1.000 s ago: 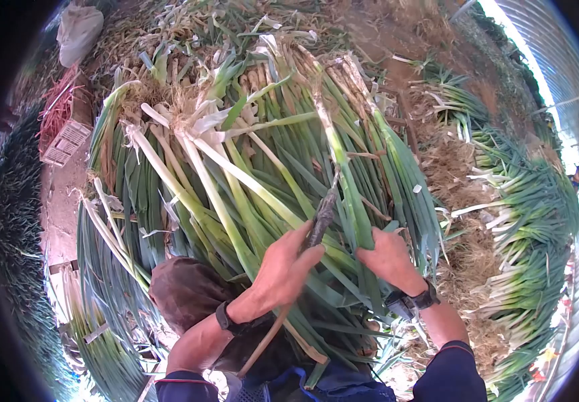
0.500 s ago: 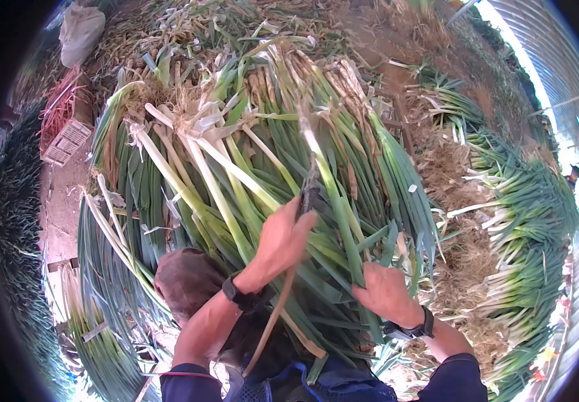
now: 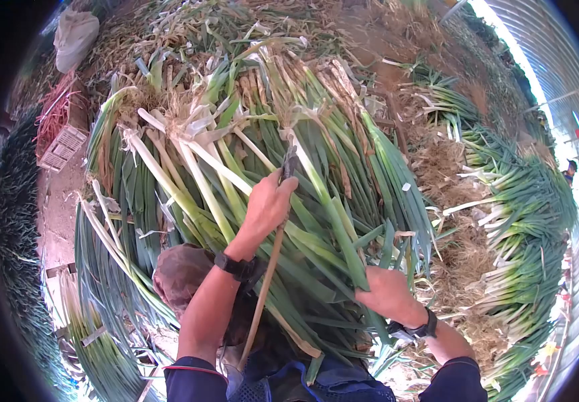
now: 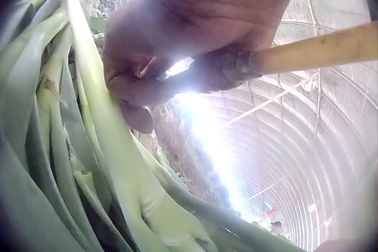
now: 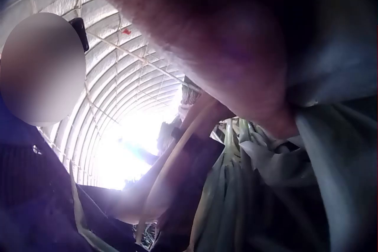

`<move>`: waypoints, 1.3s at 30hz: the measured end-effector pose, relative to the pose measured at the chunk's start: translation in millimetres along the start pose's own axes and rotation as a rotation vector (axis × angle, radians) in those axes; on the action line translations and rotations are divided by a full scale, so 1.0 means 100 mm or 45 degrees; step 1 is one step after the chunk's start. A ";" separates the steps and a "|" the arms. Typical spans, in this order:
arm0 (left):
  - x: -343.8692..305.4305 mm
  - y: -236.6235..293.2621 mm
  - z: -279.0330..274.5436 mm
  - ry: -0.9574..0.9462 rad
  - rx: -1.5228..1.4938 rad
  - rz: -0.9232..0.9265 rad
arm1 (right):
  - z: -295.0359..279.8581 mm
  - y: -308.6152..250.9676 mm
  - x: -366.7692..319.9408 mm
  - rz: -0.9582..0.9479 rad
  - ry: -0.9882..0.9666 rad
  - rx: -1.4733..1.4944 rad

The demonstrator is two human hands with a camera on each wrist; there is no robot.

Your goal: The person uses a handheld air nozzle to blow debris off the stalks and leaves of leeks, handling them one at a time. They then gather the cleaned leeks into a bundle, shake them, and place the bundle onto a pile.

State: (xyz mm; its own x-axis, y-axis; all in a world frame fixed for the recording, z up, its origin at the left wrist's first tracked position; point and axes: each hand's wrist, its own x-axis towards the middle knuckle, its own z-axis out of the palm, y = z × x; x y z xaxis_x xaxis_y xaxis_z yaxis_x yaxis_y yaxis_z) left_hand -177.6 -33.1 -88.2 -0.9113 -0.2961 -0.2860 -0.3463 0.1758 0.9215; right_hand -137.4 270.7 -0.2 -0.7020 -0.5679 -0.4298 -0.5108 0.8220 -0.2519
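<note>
In the head view, my left hand (image 3: 264, 208) grips a dark, narrow nozzle-like tool (image 3: 291, 162) joined to a bending tan hose (image 3: 262, 301). The tool's tip reaches up beside the pale stalk of a leek (image 3: 314, 175). My right hand (image 3: 390, 295) holds that leek by its green leaves, low on the right, with the white end pointing away from me. From the left wrist, curled fingers (image 4: 133, 89) show around the dark tool, just over other leek stalks. Much of the right wrist view is dark, and the right hand's fingers are hidden there.
A broad heap of leeks (image 3: 148, 201) lies under and ahead of both hands. More leeks (image 3: 524, 221) line the right side along dry roots and peelings (image 3: 460, 234). A crate (image 3: 63, 147) and a white sack (image 3: 75, 40) stand at the left. A capped person's head (image 3: 182, 281) is below.
My left hand has moved forward and left with the tool. The right hand has drawn back slightly with the leek, whose brownish stalk now looks paler.
</note>
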 end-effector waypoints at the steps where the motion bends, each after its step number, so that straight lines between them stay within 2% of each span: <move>1: -0.09 0.08 -0.02 0.026 -0.023 0.002 | -0.04 0.04 0.02 0.064 -0.051 0.037; 2: -0.16 0.15 -0.03 0.052 -0.046 0.003 | -0.11 0.07 0.04 0.062 -0.052 0.041; 3: -0.21 0.20 -0.04 0.056 -0.043 0.002 | -0.22 0.07 0.04 0.139 -0.072 0.255; 4: -0.26 0.23 -0.06 0.028 0.084 -0.014 | -0.34 0.07 0.04 0.210 -0.096 0.466; 5: -0.30 0.24 -0.08 0.004 0.210 -0.037 | -0.46 0.07 0.03 0.195 -0.106 0.465; 6: -0.30 0.17 -0.07 -0.079 0.169 -0.066 | -0.57 0.05 0.01 0.225 -0.020 0.615; 7: -0.38 0.16 -0.10 -0.111 0.057 0.055 | -0.68 0.02 0.01 0.250 0.058 0.770; 9: -0.52 0.22 -0.21 -0.144 -0.071 0.118 | -0.91 -0.09 0.00 0.200 0.105 0.830; 11: -0.60 0.24 -0.36 0.008 -0.086 0.152 | -1.08 -0.16 0.03 0.168 0.165 0.876; 12: -0.66 0.30 -0.51 0.050 -0.034 0.032 | -1.14 -0.19 0.05 0.166 0.207 0.962; 13: -0.64 0.20 -0.62 0.220 0.026 0.068 | -1.18 -0.21 0.10 0.167 0.251 1.048; 15: -0.71 0.15 -0.92 0.490 -0.195 0.035 | -1.20 -0.25 0.30 0.085 0.314 0.995; 17: -0.81 0.01 -1.35 0.639 -0.208 0.001 | -1.20 -0.40 0.57 -0.025 0.332 0.730; 18: -0.91 -0.01 -1.52 0.775 -0.239 -0.047 | -1.12 -0.53 0.70 -0.039 0.326 0.729; 19: -1.01 -0.06 -1.69 0.911 -0.270 -0.093 | -1.00 -0.68 0.83 -0.060 0.210 0.638; 20: -1.05 -0.36 -1.94 1.067 -0.051 -0.015 | -0.90 -0.77 0.96 -0.084 0.096 0.544; 21: -1.11 -0.64 -2.11 1.221 0.174 0.054 | -0.83 -0.78 1.10 -0.107 0.083 0.542; 22: -1.29 -0.52 -2.14 1.340 0.310 -0.070 | -0.74 -0.78 1.24 -0.253 -0.170 0.396; 23: -1.37 -0.65 -2.26 1.370 0.394 -0.120 | -0.68 -0.79 1.37 -0.395 -0.418 0.241; 24: -1.45 -0.77 -2.30 1.427 0.486 -0.121 | -0.68 -0.80 1.51 -0.309 -0.391 0.300; 25: -1.54 -0.82 -2.32 1.477 0.576 -0.123 | -0.61 -0.70 1.71 -0.341 -0.285 0.506; 26: -1.64 -0.82 -2.33 1.491 0.572 -0.142 | -0.59 -0.66 1.93 -0.297 -0.289 0.565; 28: -1.83 -0.73 -2.34 1.214 0.218 -0.028 | -0.43 -0.51 2.35 -0.266 -0.302 0.613; 29: -1.91 -0.67 -2.35 1.229 0.213 -0.038 | -0.28 -0.37 2.57 -0.204 -0.264 0.588; 30: -1.97 -0.61 -2.35 1.039 0.016 -0.061 | -0.12 -0.30 2.76 -0.141 -0.223 0.564; 31: -2.02 -0.56 -2.37 0.841 -0.177 -0.079 | 0.03 -0.28 2.91 -0.147 -0.228 0.557; 33: -2.07 -0.55 -2.39 0.772 -0.295 -0.076 | 0.25 -0.21 3.09 -0.329 -0.188 0.205; 34: -2.09 -0.56 -2.41 0.682 -0.097 -0.040 | 0.32 -0.23 3.09 -0.321 -0.188 0.206; 36: -2.10 -0.53 -2.45 0.471 0.241 0.050 | 0.49 -0.36 3.04 -0.313 0.099 -0.121; 37: -2.08 -0.56 -2.43 0.465 0.246 0.053 | 0.53 -0.38 3.04 -0.307 0.103 -0.116; 39: -2.06 -0.73 -2.36 0.335 0.730 0.025 | 0.60 -0.43 3.09 -0.122 0.001 -0.125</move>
State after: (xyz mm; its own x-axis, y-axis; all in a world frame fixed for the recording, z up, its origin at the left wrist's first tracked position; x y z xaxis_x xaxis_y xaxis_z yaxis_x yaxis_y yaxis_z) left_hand 88.1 -206.8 -34.6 -0.8589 -0.4957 -0.1289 -0.4606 0.6373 0.6178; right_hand -302.6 62.7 -174.2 -0.6482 -0.6434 -0.4072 -0.6214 0.7561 -0.2054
